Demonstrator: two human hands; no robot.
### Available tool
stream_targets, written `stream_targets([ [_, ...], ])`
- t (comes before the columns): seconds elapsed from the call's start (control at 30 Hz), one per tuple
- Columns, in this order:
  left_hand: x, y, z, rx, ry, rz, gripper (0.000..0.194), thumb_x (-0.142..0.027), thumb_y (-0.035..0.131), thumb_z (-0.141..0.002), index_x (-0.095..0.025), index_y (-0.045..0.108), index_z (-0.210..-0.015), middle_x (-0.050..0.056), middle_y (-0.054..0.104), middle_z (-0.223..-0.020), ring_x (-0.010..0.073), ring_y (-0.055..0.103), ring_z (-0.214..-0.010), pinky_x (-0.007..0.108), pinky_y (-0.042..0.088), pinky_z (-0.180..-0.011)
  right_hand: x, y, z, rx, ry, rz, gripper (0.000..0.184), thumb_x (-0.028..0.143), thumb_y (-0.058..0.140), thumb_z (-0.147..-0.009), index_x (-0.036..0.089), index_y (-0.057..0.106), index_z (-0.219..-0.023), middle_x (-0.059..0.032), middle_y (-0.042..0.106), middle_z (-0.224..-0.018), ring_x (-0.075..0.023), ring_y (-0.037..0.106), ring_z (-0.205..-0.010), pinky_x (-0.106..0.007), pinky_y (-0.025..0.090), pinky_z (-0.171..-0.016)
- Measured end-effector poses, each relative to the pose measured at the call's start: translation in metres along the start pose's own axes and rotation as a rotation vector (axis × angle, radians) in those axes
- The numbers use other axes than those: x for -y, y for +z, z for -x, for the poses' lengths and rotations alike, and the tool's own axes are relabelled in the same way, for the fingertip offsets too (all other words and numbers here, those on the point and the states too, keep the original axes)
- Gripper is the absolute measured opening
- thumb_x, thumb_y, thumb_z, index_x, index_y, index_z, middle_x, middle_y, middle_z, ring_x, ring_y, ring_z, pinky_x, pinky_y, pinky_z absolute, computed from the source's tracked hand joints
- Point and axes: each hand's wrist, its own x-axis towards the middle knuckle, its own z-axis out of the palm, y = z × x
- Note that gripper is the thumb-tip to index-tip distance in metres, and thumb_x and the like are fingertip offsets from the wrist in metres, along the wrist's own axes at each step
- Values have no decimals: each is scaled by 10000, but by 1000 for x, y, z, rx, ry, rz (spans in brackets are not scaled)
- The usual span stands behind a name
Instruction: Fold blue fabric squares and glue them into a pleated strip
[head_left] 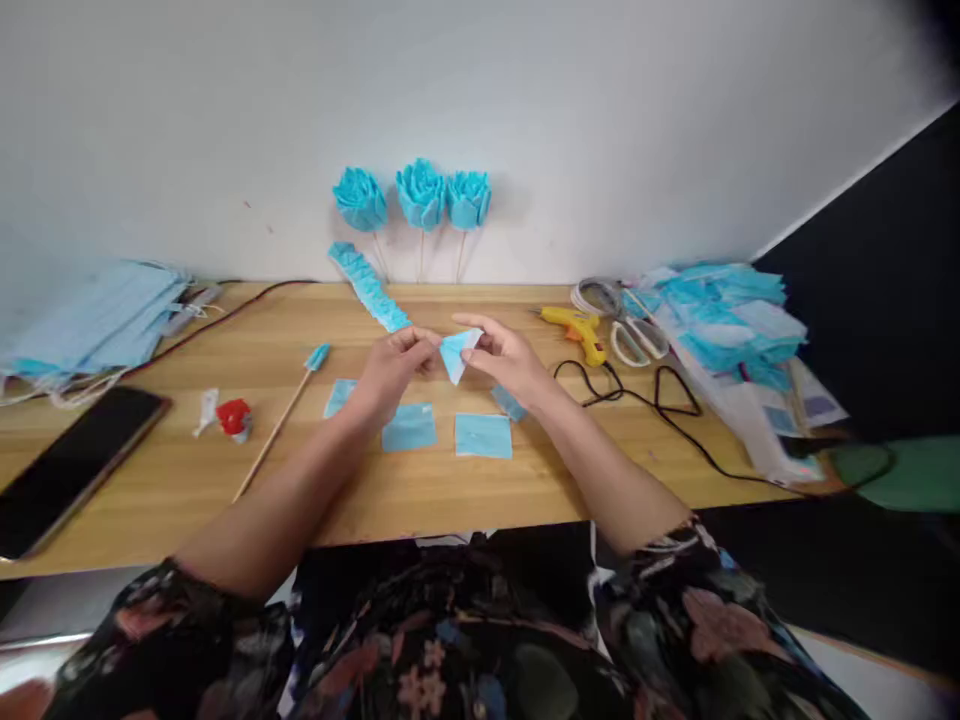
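Between my two hands, above the middle of the table, is a small folded piece of blue and white mask fabric [455, 355], narrowing to a point at the bottom. My left hand [401, 365] pinches its left corner. My right hand [506, 355] grips its right side between thumb and fingers, with the index finger stretched over the top. Below the hands lie flat blue fabric rectangles; one blue rectangle [483, 436] is in front, another rectangle [409, 427] to its left. Two more are partly hidden by my wrists.
Three blue fabric flowers [421, 195] on sticks lean on the wall, near a ruffled strip [369, 287]. Left are a stick with a blue tip [281, 425], a phone [75, 465] and masks [97, 320]. Right are a yellow glue gun [577, 330], its cord, scissors [637, 340] and blue scraps [720, 310].
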Motion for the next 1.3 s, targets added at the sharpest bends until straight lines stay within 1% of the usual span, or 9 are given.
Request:
stream_targets([
  [0.1,-2,4,4,49,-108,170,147,-240,679,-804,-150,616,-707,-5,580,-614,106,522,-581,262,413,-618,3,-2,-2,-11,0,-45,505,277,678,-763,208,614,-1259,30,597,-810,-136,547,-768,-274,452,-738],
  [0.23,-5,8,7,74,-186,257,164,-245,687,-804,-157,590,-705,4,593,-646,109,549,-593,258,421,-606,5,-7,-3,-15,9,-105,522,275,694,-759,209,609,-1270,34,594,-811,-132,554,-769,-271,465,-739],
  [0.47,-2,6,7,106,-94,3,295,-441,723,-798,-155,651,-823,21,641,-707,132,571,-650,264,425,-620,7,-8,-2,28,-12,-14,549,215,656,-792,225,565,-1333,44,559,-781,-117,509,-701,-259,447,-674],
  [0.6,-3,7,8,115,-33,-111,243,-378,752,-764,-158,651,-785,-3,632,-686,112,544,-640,256,424,-646,7,-4,-1,57,-17,8,568,215,654,-792,232,540,-1348,50,550,-762,-117,509,-694,-258,442,-662],
  [0.77,-6,7,9,113,-34,-117,170,-313,716,-780,-162,647,-740,-8,623,-674,110,546,-636,261,437,-659,6,-3,-1,67,-5,-31,563,248,665,-793,226,552,-1344,47,554,-775,-122,535,-719,-272,471,-701],
  [0.93,-2,5,6,106,-46,-119,163,-316,721,-761,-167,658,-742,-4,627,-671,116,548,-630,269,435,-654,9,-7,-1,2,-3,-86,481,338,660,-840,228,593,-1303,14,622,-853,-151,595,-855,-325,507,-864],
  [1.07,-2,7,8,124,-39,-140,172,-331,732,-745,-172,667,-737,0,644,-699,117,545,-633,273,437,-652,10,-4,0,-4,1,-66,535,385,717,-809,235,602,-1310,17,633,-851,-147,591,-817,-312,514,-825],
  [1.2,-2,7,8,121,-55,-151,147,-319,736,-746,-181,685,-746,-2,643,-679,117,543,-623,275,433,-647,8,-4,-1,-135,-38,-71,499,466,671,-856,246,616,-1301,-2,676,-910,-148,622,-861,-318,528,-872],
  [1.3,0,3,5,80,-50,-160,179,-344,746,-747,-181,675,-722,-6,626,-629,118,537,-611,273,425,-649,7,-19,-6,-211,-46,-30,497,532,611,-883,246,623,-1289,-34,707,-1000,-162,648,-926,-340,536,-917],
])
